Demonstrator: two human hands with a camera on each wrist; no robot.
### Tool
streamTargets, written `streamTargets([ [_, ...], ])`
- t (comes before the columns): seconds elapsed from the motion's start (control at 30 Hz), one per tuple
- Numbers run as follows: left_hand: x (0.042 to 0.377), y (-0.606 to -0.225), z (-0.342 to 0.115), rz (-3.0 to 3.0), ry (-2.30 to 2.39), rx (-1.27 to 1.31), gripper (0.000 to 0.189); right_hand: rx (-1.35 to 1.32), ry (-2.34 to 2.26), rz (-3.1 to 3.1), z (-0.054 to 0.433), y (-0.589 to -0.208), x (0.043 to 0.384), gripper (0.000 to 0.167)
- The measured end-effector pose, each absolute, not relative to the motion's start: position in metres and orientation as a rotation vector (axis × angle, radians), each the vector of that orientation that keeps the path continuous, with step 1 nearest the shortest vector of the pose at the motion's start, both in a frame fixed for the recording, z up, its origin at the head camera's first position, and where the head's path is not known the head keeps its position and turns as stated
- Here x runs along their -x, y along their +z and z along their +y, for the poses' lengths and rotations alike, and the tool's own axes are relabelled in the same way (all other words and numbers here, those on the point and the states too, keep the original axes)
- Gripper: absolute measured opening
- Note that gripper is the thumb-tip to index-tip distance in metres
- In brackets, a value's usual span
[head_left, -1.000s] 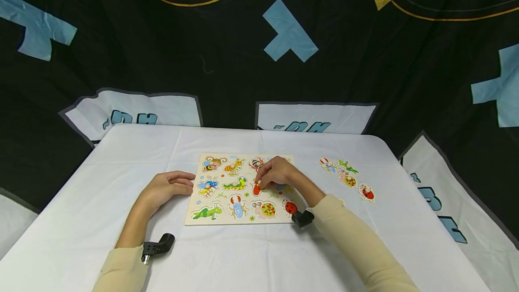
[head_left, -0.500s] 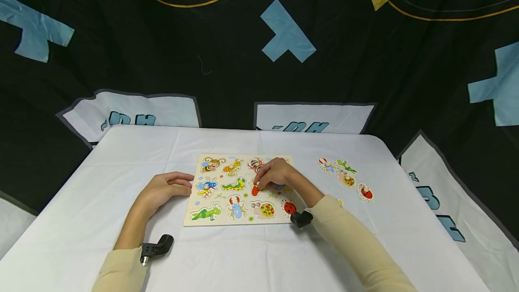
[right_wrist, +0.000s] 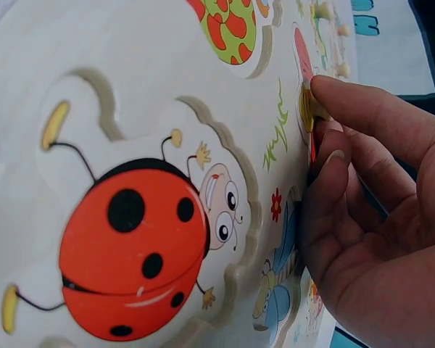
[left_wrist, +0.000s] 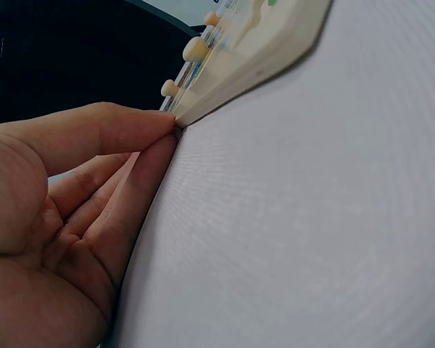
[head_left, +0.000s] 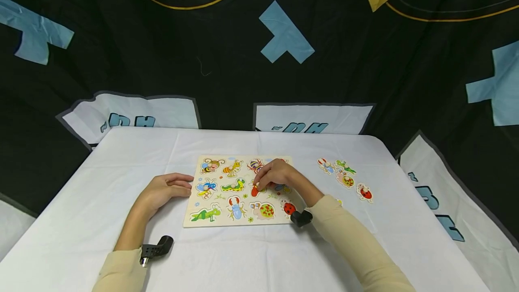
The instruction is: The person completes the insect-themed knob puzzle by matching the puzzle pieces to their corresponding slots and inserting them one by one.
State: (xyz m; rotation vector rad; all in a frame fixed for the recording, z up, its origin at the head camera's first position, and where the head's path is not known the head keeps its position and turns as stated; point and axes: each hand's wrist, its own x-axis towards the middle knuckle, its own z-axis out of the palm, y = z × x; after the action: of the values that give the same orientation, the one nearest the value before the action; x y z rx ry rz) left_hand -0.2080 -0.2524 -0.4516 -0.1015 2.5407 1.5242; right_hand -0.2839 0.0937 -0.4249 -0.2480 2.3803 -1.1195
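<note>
On the white tablecloth lies a wooden insect peg-puzzle board (head_left: 227, 223). My right hand (head_left: 277, 172) is over its middle, thumb and finger pinching the knob (right_wrist: 318, 109) of a red-winged insect puzzle piece (head_left: 254, 192), which the fingers partly cover. This piece sits right at the board's surface. My left hand (head_left: 166, 188) rests at the board's left side, its fingertips touching the edge (left_wrist: 254, 83) in the left wrist view. Nearest the right wrist is a ladybug picture (right_wrist: 134, 239) inside a bare recess. Knobs (left_wrist: 196, 49) stand up from pieces on the left.
Several loose pieces lie right of the board, among them a beetle (head_left: 326, 166), a grasshopper (head_left: 345, 166), a snail (head_left: 345, 179) and a ladybug (head_left: 365, 192). A bit of yellow shows behind the right sleeve (head_left: 352, 238). A black curtain (head_left: 227, 57) hangs behind the table.
The red piece beneath my right fingertips shows narrower than a second ago, with the hand barely shifted. My left hand stays at the board's edge. The head view has drifted slightly.
</note>
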Motion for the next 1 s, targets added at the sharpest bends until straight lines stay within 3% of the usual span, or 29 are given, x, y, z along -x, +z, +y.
streamTargets([
  [1.0, 0.207, -0.452, -0.252, 2.544, 1.531, 0.113, 0.052, 0.271, -1.254, 2.281, 0.107, -0.426, 0.282, 0.021],
])
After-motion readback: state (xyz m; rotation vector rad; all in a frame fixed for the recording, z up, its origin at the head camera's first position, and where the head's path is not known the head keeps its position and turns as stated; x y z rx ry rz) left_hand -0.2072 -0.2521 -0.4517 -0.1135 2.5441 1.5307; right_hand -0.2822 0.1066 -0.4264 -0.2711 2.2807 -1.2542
